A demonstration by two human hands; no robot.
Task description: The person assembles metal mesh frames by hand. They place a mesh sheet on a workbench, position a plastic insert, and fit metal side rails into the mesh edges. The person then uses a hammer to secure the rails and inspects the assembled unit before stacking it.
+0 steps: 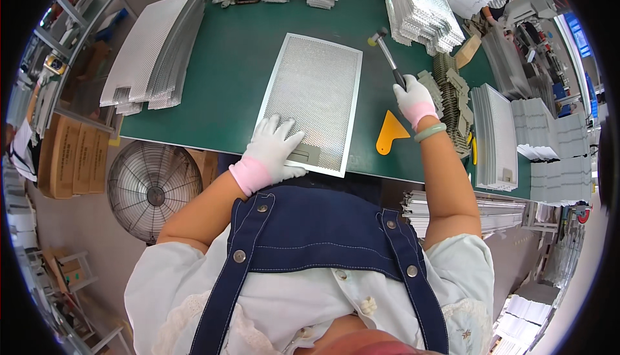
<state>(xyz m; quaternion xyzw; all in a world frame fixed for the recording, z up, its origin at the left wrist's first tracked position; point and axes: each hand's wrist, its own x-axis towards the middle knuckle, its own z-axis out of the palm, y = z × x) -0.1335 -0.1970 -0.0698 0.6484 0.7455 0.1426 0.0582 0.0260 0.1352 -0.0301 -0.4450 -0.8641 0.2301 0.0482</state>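
Observation:
A framed metal mesh filter panel (314,87) lies on the green table (223,84) in front of me, its rim pale and its mesh silvery. Flat on its lower left corner rests my left hand (270,150), gloved in white with a pink cuff, fingers spread. Beside those fingers, a grey-green plastic piece (309,155) sits at the panel's lower edge. My right hand (415,100), gloved alike, is closed around the dark grip of a small hammer (387,51) with a yellowish head face. The hammer is right of the panel, apart from it.
A yellow triangular scraper (387,137) lies between panel and right forearm. Mesh sheets (155,48) are stacked at left, more (423,10) at back right. Grey-green plastic pieces (449,90) pile up near stacked framed panels (496,135). A floor fan (155,190) stands below left.

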